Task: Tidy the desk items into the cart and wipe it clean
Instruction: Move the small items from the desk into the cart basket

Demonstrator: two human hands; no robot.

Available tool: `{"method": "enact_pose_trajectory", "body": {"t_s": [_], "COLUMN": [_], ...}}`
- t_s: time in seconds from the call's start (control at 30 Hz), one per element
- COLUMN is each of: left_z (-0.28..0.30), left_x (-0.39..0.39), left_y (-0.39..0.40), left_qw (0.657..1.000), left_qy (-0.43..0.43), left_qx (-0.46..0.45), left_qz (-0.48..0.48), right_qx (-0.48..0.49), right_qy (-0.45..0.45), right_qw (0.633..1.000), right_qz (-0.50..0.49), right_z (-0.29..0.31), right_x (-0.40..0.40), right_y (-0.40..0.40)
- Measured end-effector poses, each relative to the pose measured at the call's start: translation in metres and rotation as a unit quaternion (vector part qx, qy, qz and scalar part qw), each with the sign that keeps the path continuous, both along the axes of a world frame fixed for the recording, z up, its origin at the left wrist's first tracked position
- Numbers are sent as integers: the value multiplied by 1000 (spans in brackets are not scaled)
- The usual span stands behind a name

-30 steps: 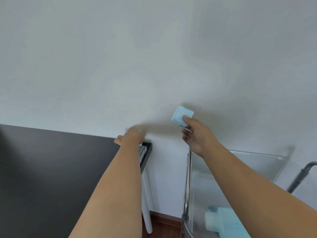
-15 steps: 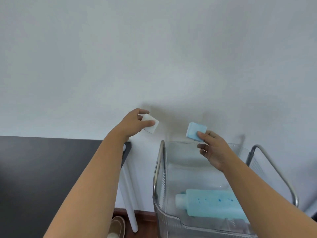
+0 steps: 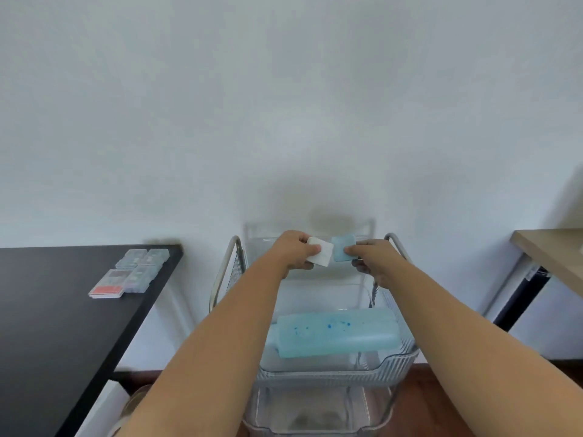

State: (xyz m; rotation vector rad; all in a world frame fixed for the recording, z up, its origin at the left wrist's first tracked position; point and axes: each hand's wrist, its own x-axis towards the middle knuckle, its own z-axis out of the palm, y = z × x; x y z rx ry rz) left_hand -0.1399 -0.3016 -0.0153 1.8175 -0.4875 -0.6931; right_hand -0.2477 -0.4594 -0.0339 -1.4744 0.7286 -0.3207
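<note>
My left hand (image 3: 291, 250) grips a small white box (image 3: 320, 255) and my right hand (image 3: 372, 257) grips a small blue box (image 3: 343, 251). Both boxes are held side by side, nearly touching, above the far end of the clear cart's top tray (image 3: 334, 370). In that tray lies a large pale blue bottle (image 3: 334, 331) on its side. The black desk (image 3: 56, 326) is on the left, with several small clear boxes (image 3: 142, 268) and a red-topped case (image 3: 107, 287) near its far right corner.
The cart has metal side handles (image 3: 232, 263) and a lower clear tray (image 3: 309, 414). A wooden table (image 3: 555, 250) with a dark leg stands at the right. A white wall is straight ahead. A slipper (image 3: 135, 402) lies on the wooden floor by the desk.
My left hand lifted the white box off the desk corner and carried it right. Both hands came together over the cart, and my view swung right and down.
</note>
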Motion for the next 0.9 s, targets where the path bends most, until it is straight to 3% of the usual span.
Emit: {"method": "enact_pose_trajectory", "body": {"t_s": [0.1, 0.3, 0.47, 0.7, 0.9], "left_z": [-30, -62, -78, -87, -96], "left_x": [-7, -4, 12, 17, 8], "left_y": [-22, -53, -64, -71, -84], "left_qw": [996, 958, 947, 948, 959], "left_qy": [71, 241, 262, 261, 231], "left_qx": [12, -70, -89, -87, -25], "left_qz": [45, 140, 167, 158, 162], "right_qx": [4, 5, -18, 36, 34], "right_qy": [39, 101, 117, 157, 212], "right_qw": [999, 995, 992, 986, 973], "right_qz": [-7, -16, -47, -48, -89], "right_z": [-10, -24, -40, -53, -65], "right_x": [6, 30, 43, 53, 52], "right_y": [-10, -17, -28, -20, -28]}}
